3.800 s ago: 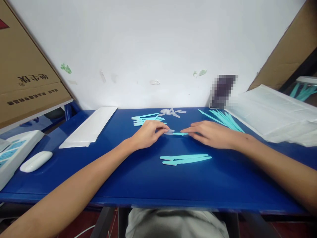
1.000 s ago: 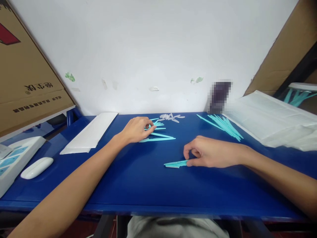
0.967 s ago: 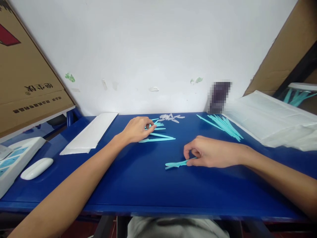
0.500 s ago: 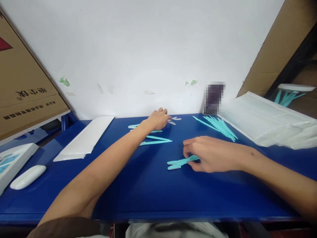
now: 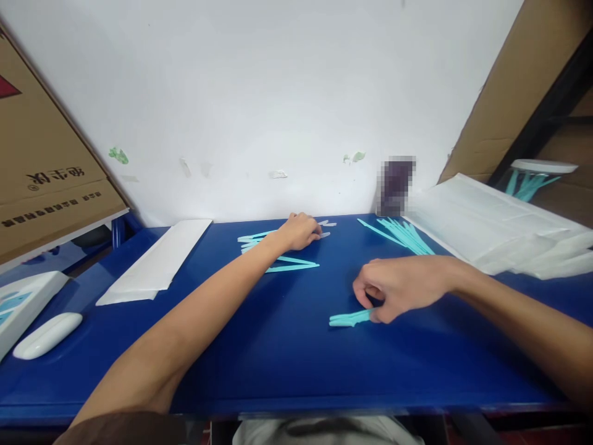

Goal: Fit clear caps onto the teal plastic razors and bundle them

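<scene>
Near the front middle of the blue table, my right hand (image 5: 398, 287) pinches the ends of a couple of turquoise eyebrow razors (image 5: 349, 319) lying side by side, heads pointing left. Farther back, my left hand (image 5: 301, 231) rests low over the table with curled fingers. Small clear plastic pieces (image 5: 327, 224), like blade caps, lie right by its fingertips; what its fingers hold is hidden. Several more turquoise razors (image 5: 291, 267) lie crossed under and beside my left wrist. Behind my right hand, a fanned pile of turquoise razors (image 5: 403, 235) spreads out.
White padded sheets (image 5: 491, 222) lie at the right, with a clear tub (image 5: 532, 182) of turquoise sticks beyond. A white strip (image 5: 160, 262), a white oval case (image 5: 49, 335) and a white box (image 5: 28, 303) are on the left. The wall (image 5: 259, 105) borders the back edge.
My right hand has drawn the turquoise razors slightly right and nearer, and their heads have come together from a crossed spread. My left hand's fingers have lowered and curled by the clear pieces.
</scene>
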Available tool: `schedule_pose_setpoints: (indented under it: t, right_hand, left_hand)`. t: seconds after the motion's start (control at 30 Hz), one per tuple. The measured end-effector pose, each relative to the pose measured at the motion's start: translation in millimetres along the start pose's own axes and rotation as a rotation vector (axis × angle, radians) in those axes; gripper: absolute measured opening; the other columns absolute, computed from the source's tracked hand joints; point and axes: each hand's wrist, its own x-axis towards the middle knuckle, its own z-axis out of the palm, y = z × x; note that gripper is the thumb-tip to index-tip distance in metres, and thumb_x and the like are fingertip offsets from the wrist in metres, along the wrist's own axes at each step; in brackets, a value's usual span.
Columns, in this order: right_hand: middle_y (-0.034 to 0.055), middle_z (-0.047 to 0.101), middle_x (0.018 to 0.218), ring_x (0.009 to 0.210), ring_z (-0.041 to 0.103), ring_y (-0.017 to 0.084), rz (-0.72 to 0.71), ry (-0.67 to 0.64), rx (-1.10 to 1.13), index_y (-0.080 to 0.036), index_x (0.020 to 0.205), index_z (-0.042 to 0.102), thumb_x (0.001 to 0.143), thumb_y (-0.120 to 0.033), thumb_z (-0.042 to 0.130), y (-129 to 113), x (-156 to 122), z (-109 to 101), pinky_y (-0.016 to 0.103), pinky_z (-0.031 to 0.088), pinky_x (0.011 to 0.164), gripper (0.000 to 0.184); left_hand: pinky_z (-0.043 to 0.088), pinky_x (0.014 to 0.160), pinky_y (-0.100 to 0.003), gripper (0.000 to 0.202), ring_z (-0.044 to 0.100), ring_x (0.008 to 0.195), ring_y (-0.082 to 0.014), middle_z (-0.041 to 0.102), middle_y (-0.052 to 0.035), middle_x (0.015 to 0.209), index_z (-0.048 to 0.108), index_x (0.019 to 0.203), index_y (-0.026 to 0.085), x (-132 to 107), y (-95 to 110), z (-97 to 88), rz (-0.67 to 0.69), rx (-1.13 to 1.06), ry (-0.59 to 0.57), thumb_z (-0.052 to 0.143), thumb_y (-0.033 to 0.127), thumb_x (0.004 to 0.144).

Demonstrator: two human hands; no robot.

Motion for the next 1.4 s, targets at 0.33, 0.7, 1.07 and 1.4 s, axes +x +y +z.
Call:
schedule_pose_setpoints:
  t: [0.33,0.7,1.07,1.4]
  right_hand:
    - [0.0001,0.066,0.075,0.067,0.059,0.015,0.005,0.108,0.133,-0.019,0.078,0.067,0.075,-0.028,0.066,21.1,-19.7,-14.6,0.027,0.045,0.062,0.009]
    - [0.0051,0.073,0.082,0.071,0.063,0.019,-0.114,0.599,0.083,-0.022,0.083,0.070,0.087,-0.055,0.062,39.0,-19.1,-22.8,0.032,0.047,0.066,0.034]
    - [0.0072,0.076,0.091,0.080,0.069,0.023,-0.138,1.244,-0.111,-0.024,0.095,0.073,0.094,-0.046,0.055,31.0,29.0,20.5,0.037,0.053,0.074,0.028]
    - [0.0084,0.074,0.095,0.086,0.069,0.024,-0.148,1.272,-0.053,-0.021,0.104,0.066,0.098,-0.042,0.049,28.5,50.0,31.9,0.038,0.053,0.079,0.027]
  left_hand:
    - [0.048,0.094,-0.031,0.023,0.068,0.109,-0.0226,0.074,-0.0098,0.117,0.075,0.108,0.017,-19.2,46.5,-3.8,0.293,-0.190,-0.002,0.055,0.017,0.096]
    - [0.052,0.095,-0.034,0.029,0.066,0.109,-0.0210,0.073,-0.0102,0.119,0.069,0.121,0.018,-132.9,61.7,-2.1,0.346,-0.445,0.195,0.046,0.022,0.104]
    - [0.051,0.085,-0.032,0.025,0.064,0.096,-0.0193,0.066,-0.0094,0.108,0.073,0.114,0.020,-135.5,37.4,-8.7,0.128,-0.450,0.307,0.054,0.029,0.101]
    - [0.044,0.102,-0.040,0.027,0.059,0.118,-0.0230,0.070,-0.0091,0.123,0.070,0.115,0.020,-131.2,45.2,-4.9,0.249,-0.393,0.153,0.046,0.026,0.104]
